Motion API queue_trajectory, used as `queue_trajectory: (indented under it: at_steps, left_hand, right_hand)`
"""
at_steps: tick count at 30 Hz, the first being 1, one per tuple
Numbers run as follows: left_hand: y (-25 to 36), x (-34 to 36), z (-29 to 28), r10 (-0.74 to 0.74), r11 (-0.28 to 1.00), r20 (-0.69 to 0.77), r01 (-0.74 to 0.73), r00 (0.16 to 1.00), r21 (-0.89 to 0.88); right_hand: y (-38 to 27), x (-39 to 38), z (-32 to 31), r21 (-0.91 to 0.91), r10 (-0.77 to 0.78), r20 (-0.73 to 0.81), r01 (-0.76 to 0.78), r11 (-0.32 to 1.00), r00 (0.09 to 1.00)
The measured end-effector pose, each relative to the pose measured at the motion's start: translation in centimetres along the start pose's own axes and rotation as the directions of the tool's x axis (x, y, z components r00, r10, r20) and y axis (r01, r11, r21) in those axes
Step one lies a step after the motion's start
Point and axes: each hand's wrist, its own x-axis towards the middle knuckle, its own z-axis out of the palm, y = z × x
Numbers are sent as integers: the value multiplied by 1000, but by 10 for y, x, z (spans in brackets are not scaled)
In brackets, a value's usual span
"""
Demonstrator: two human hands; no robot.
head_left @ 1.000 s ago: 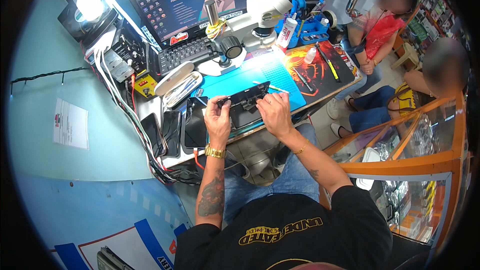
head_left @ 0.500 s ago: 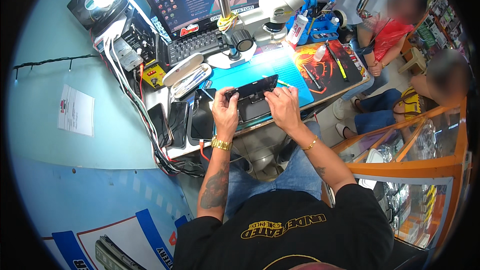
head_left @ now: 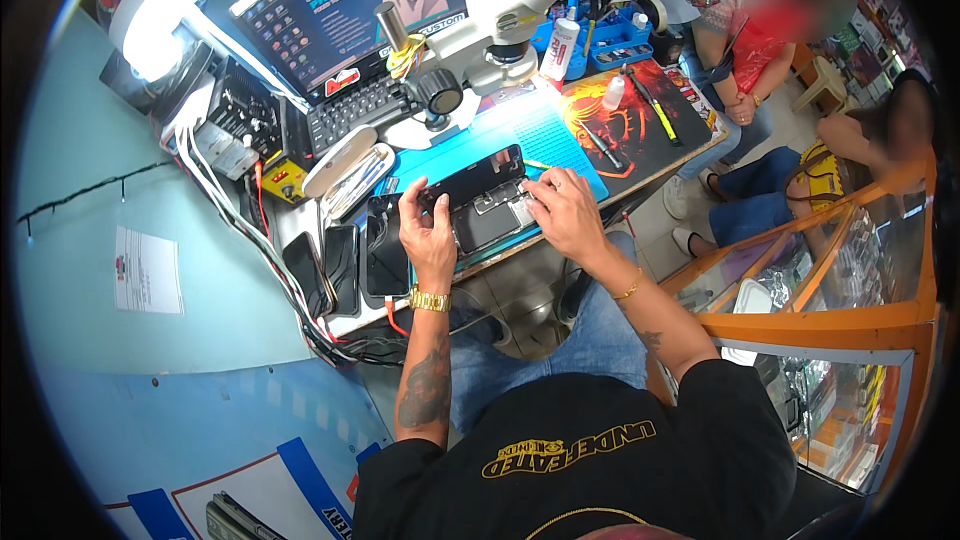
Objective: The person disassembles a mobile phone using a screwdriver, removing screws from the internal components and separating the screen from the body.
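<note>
An opened phone lies at the front edge of the blue work mat (head_left: 540,130). Its dark screen panel (head_left: 470,180) is tilted up at the far side, and the phone body (head_left: 484,228) lies below with its inner parts showing. My left hand (head_left: 428,240) grips the panel's left end between thumb and fingers. At the body's right end, my right hand (head_left: 568,212) has its fingers bent and pressed together on the edge; whether a small part is pinched there cannot be seen.
Several phones (head_left: 388,255) lie left of the mat, by an open case of tools (head_left: 350,180). Behind stand a microscope (head_left: 505,15), a keyboard (head_left: 345,120) and a monitor (head_left: 350,15). Cables (head_left: 265,250) hang at the left. Two people sit at the right beside a glass cabinet (head_left: 800,315).
The screen panel has been lifted away from the phone body, and more inner parts show. My right hand has moved from the panel to the body's right end. The view has shifted slightly.
</note>
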Motion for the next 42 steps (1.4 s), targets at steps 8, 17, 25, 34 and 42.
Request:
queue_trajectory:
  at_steps: [8, 17, 25, 34, 42]
  left_hand:
    - [21, 8, 11, 440, 736, 157, -455, 884, 501]
    - [31, 14, 13, 491, 504, 352, -589, 797, 631]
    - [38, 11, 11, 466, 374, 529, -700, 709, 609]
    - [29, 1, 12, 380, 338, 532, -649, 757, 682]
    - [27, 1, 13, 396, 313, 545, -667, 739, 677]
  right_hand:
    - [-4, -3, 11, -4, 45, -28, -45, 999, 999]
    - [-7, 0, 8, 11, 63, -48, -62, 998, 997]
    - [-4, 1, 12, 43, 89, -34, -87, 995, 995]
    - [-4, -4, 19, 133, 162, -49, -154, 979, 986]
    - [-7, -5, 18, 120, 193, -31, -188, 975, 981]
